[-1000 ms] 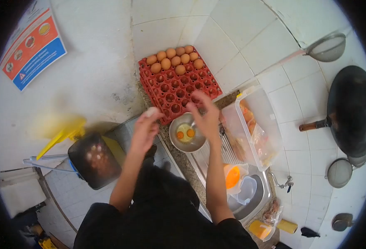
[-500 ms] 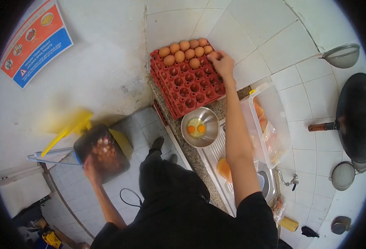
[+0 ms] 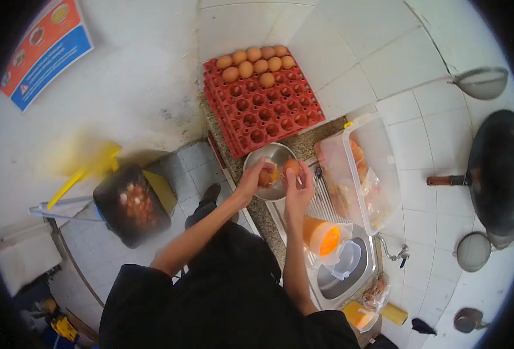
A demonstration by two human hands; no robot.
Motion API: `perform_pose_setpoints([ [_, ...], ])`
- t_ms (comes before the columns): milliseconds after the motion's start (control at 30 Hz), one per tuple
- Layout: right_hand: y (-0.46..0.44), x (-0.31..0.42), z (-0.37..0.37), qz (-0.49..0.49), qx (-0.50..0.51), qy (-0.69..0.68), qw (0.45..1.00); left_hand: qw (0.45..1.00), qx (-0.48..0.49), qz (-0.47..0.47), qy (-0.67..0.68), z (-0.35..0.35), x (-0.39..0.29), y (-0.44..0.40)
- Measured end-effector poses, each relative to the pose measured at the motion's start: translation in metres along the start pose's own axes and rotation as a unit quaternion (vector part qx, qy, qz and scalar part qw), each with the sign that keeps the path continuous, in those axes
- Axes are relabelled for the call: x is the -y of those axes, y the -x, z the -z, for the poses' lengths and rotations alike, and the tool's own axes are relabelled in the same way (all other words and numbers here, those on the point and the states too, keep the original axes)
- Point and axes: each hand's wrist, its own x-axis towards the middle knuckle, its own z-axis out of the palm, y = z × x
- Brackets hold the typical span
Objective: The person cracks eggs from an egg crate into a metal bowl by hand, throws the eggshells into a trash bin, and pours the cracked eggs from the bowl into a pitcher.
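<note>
Over the steel bowl [image 3: 261, 195], my left hand [image 3: 250, 181] is closed around a brown egg [image 3: 264, 177]. My right hand [image 3: 299, 187] grips another brown egg [image 3: 292, 167] at the bowl's right side. A bit of yellow yolk shows in the bowl between the hands; the rest of its contents is hidden. Beyond the bowl, a stack of red egg trays [image 3: 264, 116] carries several brown eggs [image 3: 245, 69] in its far rows. I cannot make out cracks in either held egg.
To the left stands an open bin [image 3: 158, 212] with eggshells [image 3: 137, 203] and a yellow lid [image 3: 82, 180]. On the right are a clear plastic box [image 3: 379, 174], a jug of orange liquid [image 3: 327, 238] and a sink [image 3: 347, 279]. A wok [image 3: 495, 168] hangs on the wall.
My left hand has moved from the bin to the bowl. My right hand has come back from the trays to the bowl. Both now hold eggs, and fewer eggs sit on the top tray.
</note>
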Motion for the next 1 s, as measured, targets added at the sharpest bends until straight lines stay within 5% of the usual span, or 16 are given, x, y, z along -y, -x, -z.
perform_pose_setpoints([
  [100, 0.008, -0.014, -0.006, 0.236, -0.109, 0.076, 0.963, 1.0, -0.002, -0.019, -0.016, -0.002, 0.016, -0.04],
  [200, -0.002, -0.029, 0.004, 0.338, 0.003, 0.372, 0.865, 1.0, -0.013, 0.009, -0.012, -0.015, 0.016, -0.049],
  [300, -0.016, -0.061, 0.016, 0.199, -0.052, 0.243, 0.948, 1.0, 0.016, 0.012, -0.007, -0.017, 0.011, -0.043],
  [333, -0.024, -0.075, 0.022, 0.085, -0.029, 0.087, 0.992, 0.998, 0.016, -0.012, -0.053, -0.015, 0.009, -0.042],
  [433, -0.019, -0.043, 0.019, -0.112, -0.011, -0.148, 0.983, 0.98, 0.032, -0.074, -0.182, -0.009, 0.009, -0.041],
  [533, -0.034, -0.054, 0.031, -0.199, 0.053, -0.225, 0.952, 0.939, 0.067, -0.135, -0.308, -0.004, 0.003, -0.042],
  [733, -0.048, -0.064, 0.03, -0.162, 0.122, -0.085, 0.976, 0.859, 0.128, -0.189, -0.458, 0.02, -0.006, -0.063],
  [933, -0.075, -0.113, 0.026, 0.12, 0.094, 0.283, 0.947, 0.794, 0.132, -0.174, -0.568, 0.016, -0.014, -0.075],
  [1000, -0.072, -0.104, 0.019, 0.132, 0.086, 0.321, 0.934, 0.75, 0.127, -0.212, -0.614, 0.016, -0.005, -0.08],
])
